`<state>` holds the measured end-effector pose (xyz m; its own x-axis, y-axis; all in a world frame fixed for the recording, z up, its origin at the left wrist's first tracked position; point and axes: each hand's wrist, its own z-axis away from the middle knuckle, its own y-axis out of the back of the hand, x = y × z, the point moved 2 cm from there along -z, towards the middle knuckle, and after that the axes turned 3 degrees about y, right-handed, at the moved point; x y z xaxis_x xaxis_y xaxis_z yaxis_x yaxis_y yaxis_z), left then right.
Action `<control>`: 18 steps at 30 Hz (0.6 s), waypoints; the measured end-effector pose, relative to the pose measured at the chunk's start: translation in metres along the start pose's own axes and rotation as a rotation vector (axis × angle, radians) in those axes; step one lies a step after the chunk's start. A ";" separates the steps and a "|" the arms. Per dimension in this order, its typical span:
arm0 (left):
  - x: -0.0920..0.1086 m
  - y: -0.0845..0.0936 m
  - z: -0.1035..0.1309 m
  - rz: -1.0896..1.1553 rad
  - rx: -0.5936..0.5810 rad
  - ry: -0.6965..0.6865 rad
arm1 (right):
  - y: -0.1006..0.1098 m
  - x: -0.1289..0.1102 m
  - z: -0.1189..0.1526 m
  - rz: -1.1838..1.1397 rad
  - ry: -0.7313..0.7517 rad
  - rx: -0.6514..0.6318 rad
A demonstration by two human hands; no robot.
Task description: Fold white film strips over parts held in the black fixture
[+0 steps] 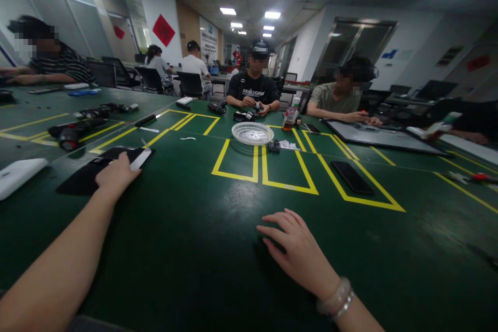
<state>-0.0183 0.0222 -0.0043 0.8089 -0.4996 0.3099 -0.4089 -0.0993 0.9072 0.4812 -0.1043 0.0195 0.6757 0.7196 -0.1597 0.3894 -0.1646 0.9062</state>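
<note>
My left hand (115,175) reaches out over a flat black pad-like piece (78,177) lying on the table. Its fingers are curled down at the piece and partly hidden, so what lies in them is unclear. A white strip (140,158) sticks out just beyond the fingertips, at the black piece's right end. My right hand (299,249) hovers over or rests lightly on the green tabletop (218,238), fingers spread and holding nothing. A pale bracelet is on that wrist.
A white plastic basket (252,135) stands ahead, beside a small dark part (274,146). A black phone (352,177) lies to the right within yellow tape. Left are a white box (21,176) and a black power tool (73,135). Other people sit across the table.
</note>
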 end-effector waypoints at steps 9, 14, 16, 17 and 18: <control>0.119 -0.027 -0.050 -0.013 -0.082 0.121 | -0.003 0.000 0.001 0.035 0.000 0.028; 0.205 -0.041 -0.051 0.035 -0.124 -0.181 | -0.003 -0.006 -0.002 0.118 0.006 0.063; 0.225 -0.048 -0.046 0.061 -0.164 -0.255 | -0.004 -0.010 -0.003 0.101 0.003 0.045; 0.232 -0.051 -0.044 0.068 -0.183 -0.287 | -0.005 -0.012 -0.003 0.085 -0.005 0.042; 0.239 -0.055 -0.042 0.071 -0.194 -0.318 | -0.006 -0.014 -0.003 0.069 -0.008 0.049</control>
<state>0.2149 -0.0560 0.0319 0.5973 -0.7446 0.2980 -0.3469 0.0952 0.9331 0.4675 -0.1116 0.0177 0.7071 0.6999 -0.1011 0.3719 -0.2464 0.8950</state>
